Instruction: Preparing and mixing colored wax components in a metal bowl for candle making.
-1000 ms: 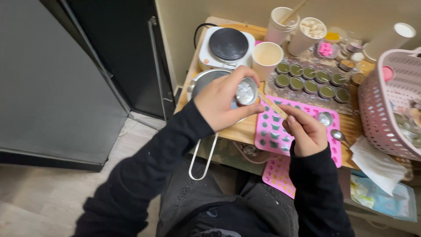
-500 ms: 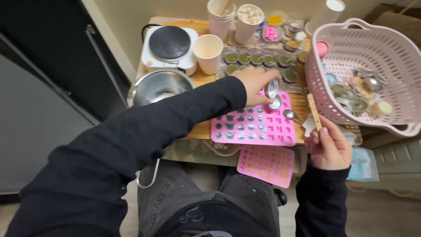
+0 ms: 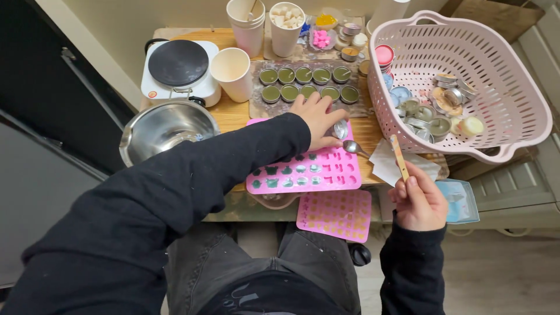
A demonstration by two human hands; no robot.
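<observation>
**Stick up, tin down on the pink mold**

Pink mold tray (image 3: 303, 169) lies on the table. Left hand (image 3: 318, 119) closes around 1 small metal tin (image 3: 340, 129) at the tray's top right corner. Right hand (image 3: 419, 201) pinches a wooden stick (image 3: 399, 156), long axis near upright, tip angled slightly left, away from the body.

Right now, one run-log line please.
left hand: on small tin over pink mould | right hand: holds wooden stick
</observation>
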